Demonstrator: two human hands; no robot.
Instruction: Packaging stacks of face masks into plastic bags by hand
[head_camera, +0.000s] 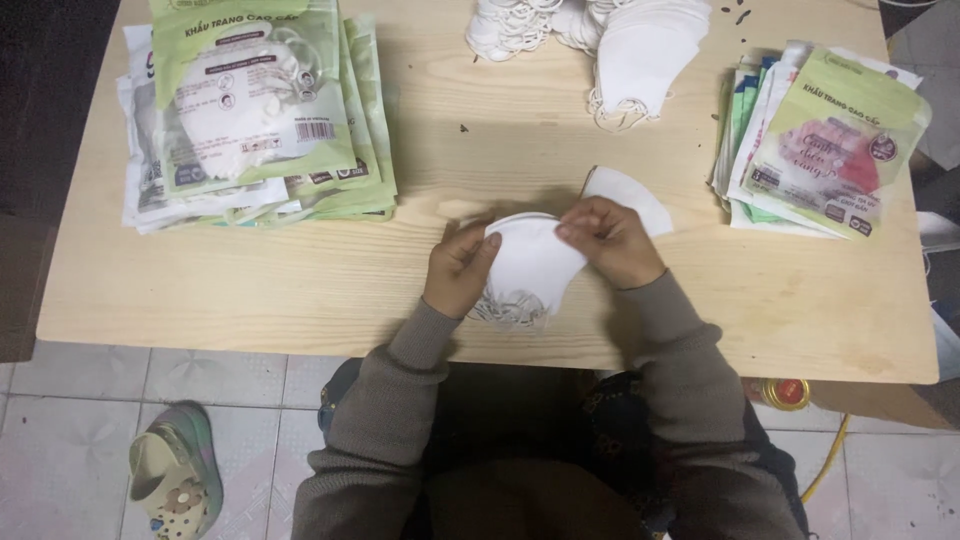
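Got both hands pinched on a small stack of white masks (530, 262) at the near edge of the surface (300, 290), left hand (458, 268) underneath, right hand (612, 240) on top. Filled green packs (255, 110) sit far left; loose masks (620, 50) and empty pouches (820, 140) remain, so plenty's probably left.

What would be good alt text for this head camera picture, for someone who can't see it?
Seen from above, a person's left hand and right hand hold a small stack of white face masks over a light wooden table. Filled green packets lie far left, flat packets far right, loose masks at the back.
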